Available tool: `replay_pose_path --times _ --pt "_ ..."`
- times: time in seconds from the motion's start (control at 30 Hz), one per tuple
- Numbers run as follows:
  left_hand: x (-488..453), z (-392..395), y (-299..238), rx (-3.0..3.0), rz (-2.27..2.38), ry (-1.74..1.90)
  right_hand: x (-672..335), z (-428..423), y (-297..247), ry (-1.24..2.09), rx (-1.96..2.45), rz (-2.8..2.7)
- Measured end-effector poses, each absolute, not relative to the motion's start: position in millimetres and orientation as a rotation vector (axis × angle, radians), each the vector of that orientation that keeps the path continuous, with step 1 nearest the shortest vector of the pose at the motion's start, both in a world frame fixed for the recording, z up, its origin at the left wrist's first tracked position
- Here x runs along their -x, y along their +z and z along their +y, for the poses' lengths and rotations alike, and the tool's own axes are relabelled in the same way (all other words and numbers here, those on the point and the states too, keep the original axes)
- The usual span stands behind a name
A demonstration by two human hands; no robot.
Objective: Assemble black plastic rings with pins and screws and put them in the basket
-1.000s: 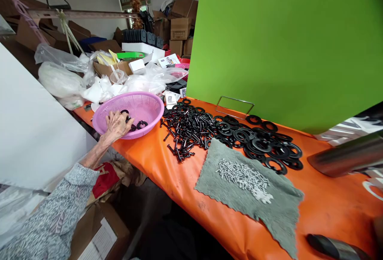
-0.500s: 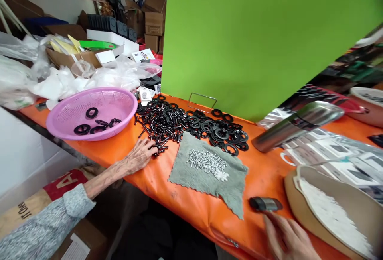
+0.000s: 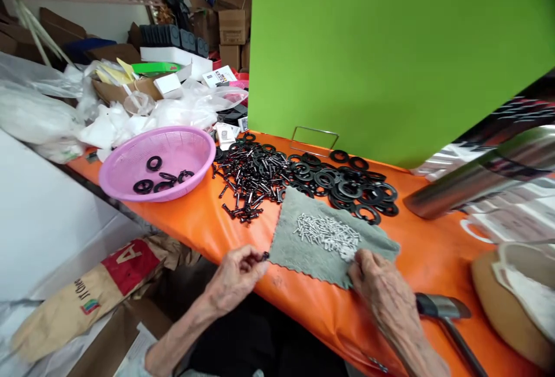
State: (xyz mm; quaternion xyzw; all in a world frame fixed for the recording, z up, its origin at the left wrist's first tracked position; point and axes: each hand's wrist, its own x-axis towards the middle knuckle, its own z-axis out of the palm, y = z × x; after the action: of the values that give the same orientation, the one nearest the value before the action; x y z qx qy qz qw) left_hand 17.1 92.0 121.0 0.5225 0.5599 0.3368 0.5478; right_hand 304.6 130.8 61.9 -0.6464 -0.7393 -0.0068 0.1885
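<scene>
My left hand [image 3: 236,277] is at the near edge of the orange table [image 3: 433,255], its fingers pinched on a small black part [image 3: 264,256]. My right hand [image 3: 381,287] rests on the near right corner of a grey cloth [image 3: 303,250], fingertips at a heap of small silver screws [image 3: 327,233]; whether it holds one is hidden. Behind the cloth lie a pile of black pins [image 3: 251,177] and a spread of black rings [image 3: 347,183]. A pink basket [image 3: 191,140] at the left holds several black rings.
A green board [image 3: 381,47] stands behind the parts. A metal cylinder [image 3: 477,177] lies at the right, a dark-handled tool [image 3: 442,310] beside my right wrist, a tan tray [image 3: 498,302] at far right. Plastic bags and cardboard boxes [image 3: 234,24] crowd the back left. Sacks lie below the table.
My left hand has come back from the pin pile to the table's near edge with a small black part. My right hand has moved up onto the cloth by the screws.
</scene>
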Motion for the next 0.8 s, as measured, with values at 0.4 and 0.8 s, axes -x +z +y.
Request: replay_pose_path --times 0.4,0.8 --pt "-35 79 139 -0.872 1.056 0.850 -290 102 95 0.206 1.736 -1.876" --pt "-40 75 146 -0.640 0.862 0.807 -220 54 141 1.263 1.531 -1.075"
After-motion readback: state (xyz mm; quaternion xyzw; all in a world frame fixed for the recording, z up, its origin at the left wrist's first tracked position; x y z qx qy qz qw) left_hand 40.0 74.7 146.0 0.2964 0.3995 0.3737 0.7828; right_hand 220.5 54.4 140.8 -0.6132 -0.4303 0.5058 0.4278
